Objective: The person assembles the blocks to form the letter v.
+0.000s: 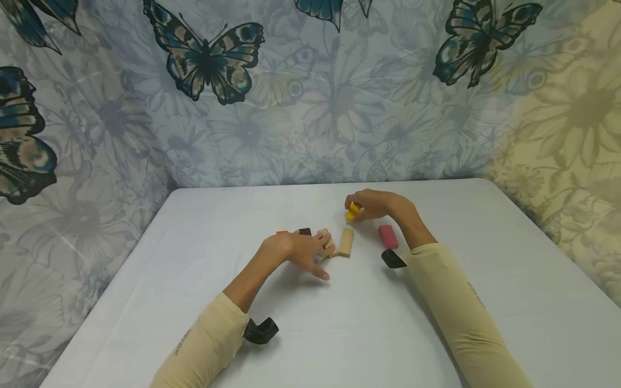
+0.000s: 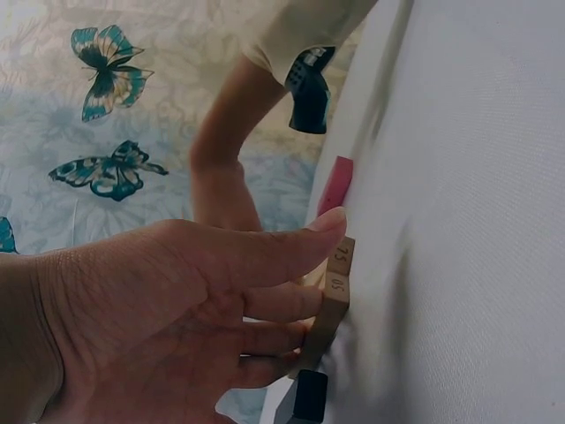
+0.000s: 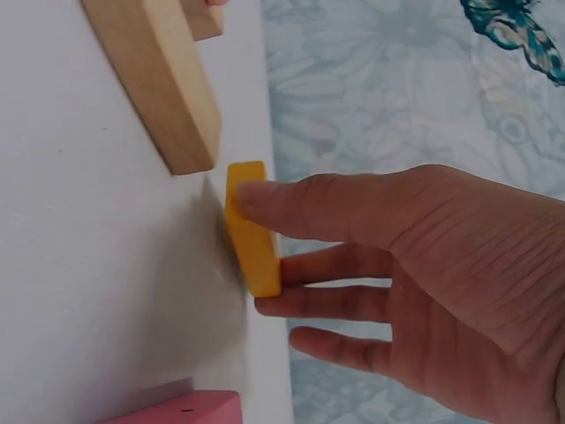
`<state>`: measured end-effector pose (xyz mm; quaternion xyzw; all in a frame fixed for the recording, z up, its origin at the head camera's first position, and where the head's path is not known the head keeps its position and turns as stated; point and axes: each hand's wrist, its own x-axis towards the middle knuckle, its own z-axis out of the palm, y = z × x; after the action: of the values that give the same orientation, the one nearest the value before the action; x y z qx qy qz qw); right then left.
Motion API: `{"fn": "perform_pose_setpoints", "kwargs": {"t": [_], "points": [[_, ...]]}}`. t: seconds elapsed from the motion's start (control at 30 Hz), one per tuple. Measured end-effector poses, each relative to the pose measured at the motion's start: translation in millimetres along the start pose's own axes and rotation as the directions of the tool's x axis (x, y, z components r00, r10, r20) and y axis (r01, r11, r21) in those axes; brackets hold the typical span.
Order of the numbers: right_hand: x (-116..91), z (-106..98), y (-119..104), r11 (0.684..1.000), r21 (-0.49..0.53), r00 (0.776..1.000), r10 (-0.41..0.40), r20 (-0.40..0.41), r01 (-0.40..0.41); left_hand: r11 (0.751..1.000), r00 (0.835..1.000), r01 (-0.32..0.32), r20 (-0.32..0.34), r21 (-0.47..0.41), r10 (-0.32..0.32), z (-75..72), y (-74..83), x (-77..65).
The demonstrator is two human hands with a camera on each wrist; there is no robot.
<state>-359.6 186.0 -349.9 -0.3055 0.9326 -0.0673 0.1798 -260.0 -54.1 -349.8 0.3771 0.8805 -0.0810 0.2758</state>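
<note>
My right hand (image 1: 372,203) pinches a small yellow block (image 3: 254,234) between thumb and fingers, over the far part of the table. My left hand (image 1: 303,250) lies over natural wood blocks (image 2: 327,309), its fingertips touching them and its thumb held apart. Two of these blocks show printed digits on their ends in the left wrist view. Just right of the left hand, a plain wooden block (image 1: 346,242) lies on the table. A dark block (image 2: 309,397) and an orange one (image 1: 282,233) are partly hidden behind the left hand.
A pink block (image 1: 388,236) lies below the right wrist, near the sleeve. The white table (image 1: 320,345) runs back to a butterfly-print cloth (image 1: 339,118). Black devices (image 1: 261,330) stick out from both sleeve cuffs.
</note>
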Motion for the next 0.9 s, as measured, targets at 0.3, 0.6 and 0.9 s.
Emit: {"fn": "perform_pose_setpoints", "kwargs": {"t": [0.3, 0.6, 0.9], "points": [[3, 5, -3, 0.999, -0.001, 0.998, 0.051, 0.047, -0.051, 1.000, 1.000, 0.000, -0.006, 0.007, 0.000, -0.5, 0.4, -1.0], [-1, 3, -8, 0.999, -0.040, 0.999, 0.016, 0.042, -0.014, 1.000, 1.000, 0.023, -0.007, 0.013, -0.023, -0.1, 1.3, -0.6], [-2, 2, -16, 1.000, -0.022, 0.996, 0.016, 0.085, -0.015, 1.000, 1.000, 0.016, -0.005, 0.006, -0.016, -0.3, 2.0, -1.9]]}}
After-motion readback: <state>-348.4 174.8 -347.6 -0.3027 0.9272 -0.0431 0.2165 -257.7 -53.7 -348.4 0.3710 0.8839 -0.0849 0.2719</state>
